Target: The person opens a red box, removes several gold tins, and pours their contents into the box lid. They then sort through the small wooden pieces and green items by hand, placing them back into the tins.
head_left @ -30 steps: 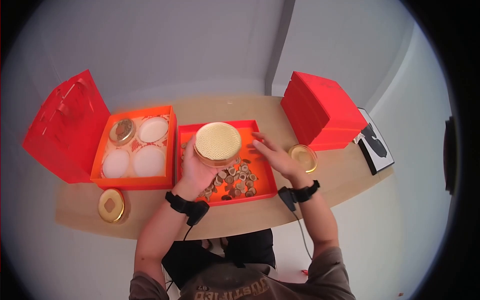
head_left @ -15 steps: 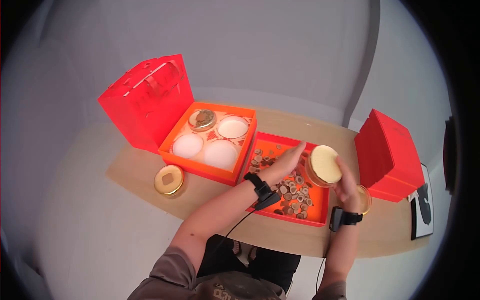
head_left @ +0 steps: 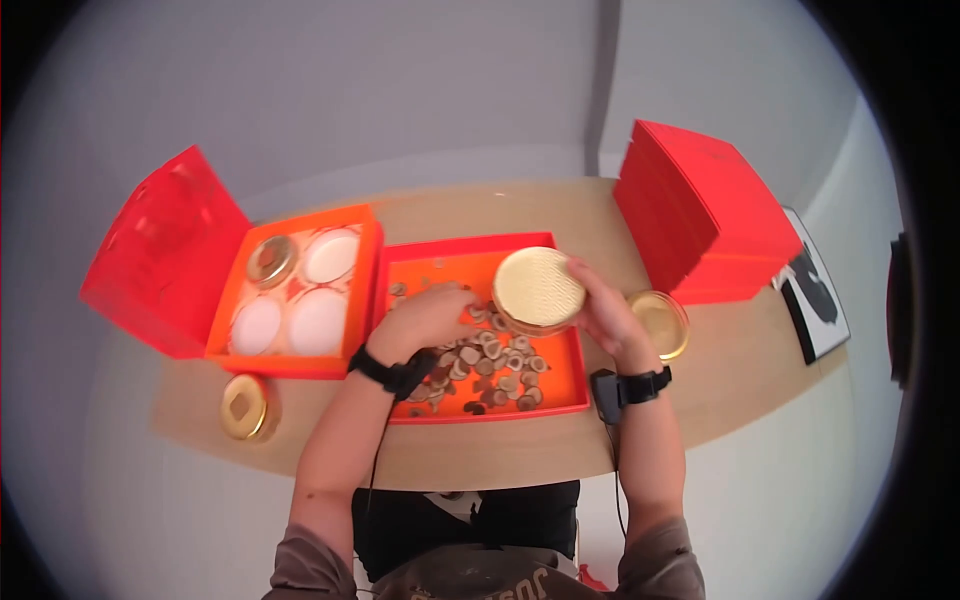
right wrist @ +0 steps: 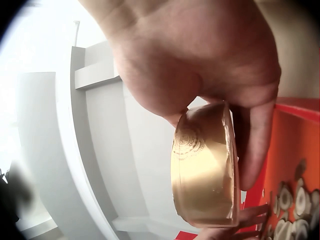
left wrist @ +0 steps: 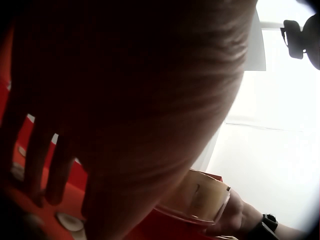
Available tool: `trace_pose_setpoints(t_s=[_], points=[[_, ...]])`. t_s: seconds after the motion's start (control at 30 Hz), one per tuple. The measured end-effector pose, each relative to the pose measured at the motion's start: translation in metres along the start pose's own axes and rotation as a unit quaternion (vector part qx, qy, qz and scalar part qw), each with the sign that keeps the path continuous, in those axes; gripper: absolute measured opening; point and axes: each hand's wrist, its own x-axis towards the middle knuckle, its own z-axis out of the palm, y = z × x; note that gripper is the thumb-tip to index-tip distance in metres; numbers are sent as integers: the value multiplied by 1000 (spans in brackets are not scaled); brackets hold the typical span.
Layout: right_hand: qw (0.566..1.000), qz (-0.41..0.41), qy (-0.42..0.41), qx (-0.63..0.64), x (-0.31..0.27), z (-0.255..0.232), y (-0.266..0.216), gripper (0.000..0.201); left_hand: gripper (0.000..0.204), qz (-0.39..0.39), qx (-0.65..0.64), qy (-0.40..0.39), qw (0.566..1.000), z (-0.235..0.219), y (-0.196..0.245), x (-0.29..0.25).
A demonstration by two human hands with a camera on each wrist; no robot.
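My right hand (head_left: 608, 312) holds a round gold container (head_left: 538, 288) over the right part of a shallow red tray (head_left: 470, 242). In the right wrist view the container (right wrist: 202, 165) stands on edge between thumb and fingers, with a clear rim along one side. Round dried slices (head_left: 490, 352) lie scattered over the tray's orange bottom. Over the tray's left part is my left hand (head_left: 428, 322), fingers pointing down at the slices. The left wrist view shows those fingers (left wrist: 37, 170) extended and spread close over several slices, the palm dark.
Left of the tray stands an orange box (head_left: 373, 270) with round white wells and one jar (head_left: 271, 261) in it. A gold-lidded jar (head_left: 244, 407) is in front. A red bag (head_left: 165, 260), stacked red boxes (head_left: 705, 215), a round gold-rimmed piece (head_left: 660, 325) and a framed picture (head_left: 818, 300) stand around.
The gold container has passed from my left hand to my right. My left hand, now without it, has lowered to the slices in the tray. The head view has swung right and back.
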Motion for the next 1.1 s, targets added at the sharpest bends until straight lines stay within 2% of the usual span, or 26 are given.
trace_pose_setpoints(t_s=[0.07,0.13,0.2,0.27,0.3,0.37,0.5,0.6,0.67,0.77,0.97,1.1], points=[[1000,-1,11,4,-1,1,-1,43,51,8,0,-10,1000,0,14,-12],[1000,6,15,9,-2,3,0,43,46,23,68,61,996,10,17,-16],[1000,-10,-11,-3,-2,6,-1,45,48,52,47,27,997,9,22,-15],[1000,-5,-15,-6,-2,5,-1,46,49,33,31,-31,999,7,31,-19],[1000,0,-13,-8,-2,5,-2,48,49,33,28,-34,998,9,30,-19],[1000,6,-10,-9,-2,6,-2,51,49,48,19,-27,998,13,29,-20],[1000,10,-2,-8,-2,6,-3,50,43,32,43,-32,998,16,26,-18],[1000,9,3,-3,-1,6,-2,50,32,31,69,-20,997,20,23,-17],[1000,3,4,4,-1,6,-1,49,21,0,31,-9,999,15,24,-16],[1000,3,1,-3,-1,6,-2,49,21,20,-7,5,1000,8,20,-15],[1000,8,4,-23,-2,8,-3,47,23,-3,6,16,1000,2,13,-15],[1000,9,6,-25,-3,9,-3,47,23,20,8,25,999,2,9,-18]])
